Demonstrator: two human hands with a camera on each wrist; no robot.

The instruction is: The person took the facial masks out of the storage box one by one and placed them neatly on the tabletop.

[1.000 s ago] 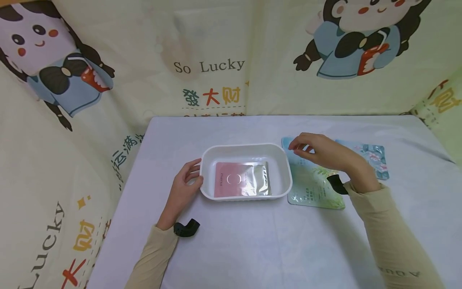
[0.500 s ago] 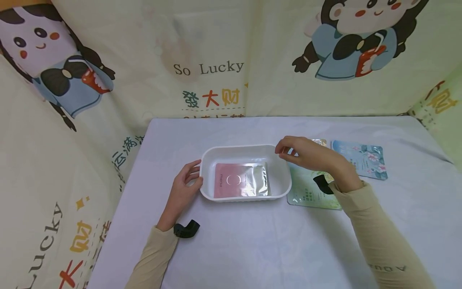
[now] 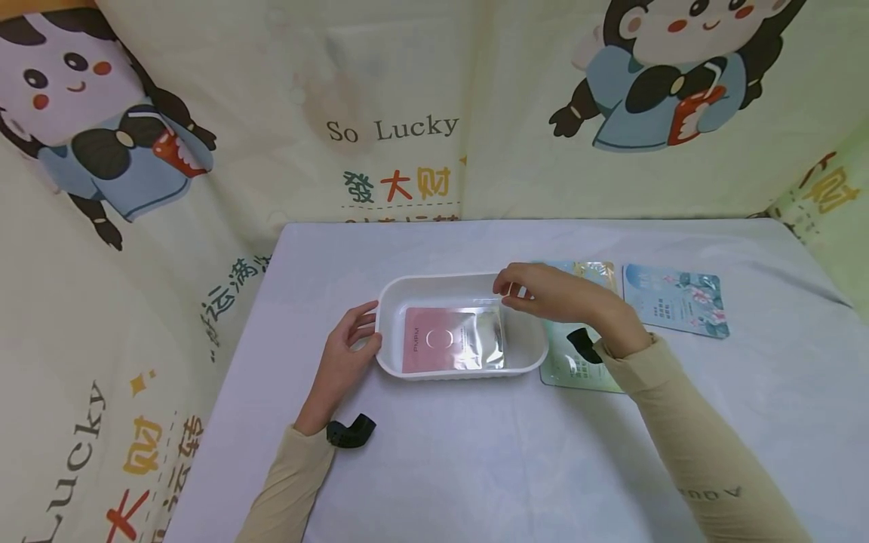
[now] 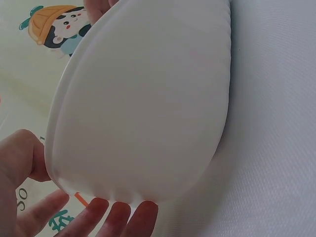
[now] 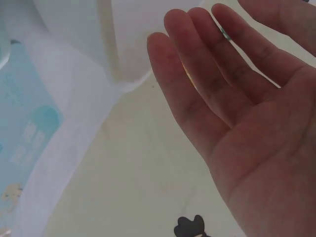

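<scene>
A white plastic tray sits on the table with a pink-and-silver flat sachet lying inside. My left hand touches the tray's outer left end. In the left wrist view its fingertips meet the outer wall and the thumb lies at the rim. Over the tray's right part hovers my right hand, fingers loosely bent, nothing held. The right wrist view shows its bare palm and fingers beside the tray wall. Partly hidden under the right forearm, a green sachet lies right of the tray.
Farther right lies a blue flowered sachet. A white cloth covers the table. Behind and to the left hangs a cream curtain printed with cartoon figures and lettering.
My right hand has moved left, from above the green sachet to over the tray's right part, uncovering the blue sachet. My left hand and the tray stay in place.
</scene>
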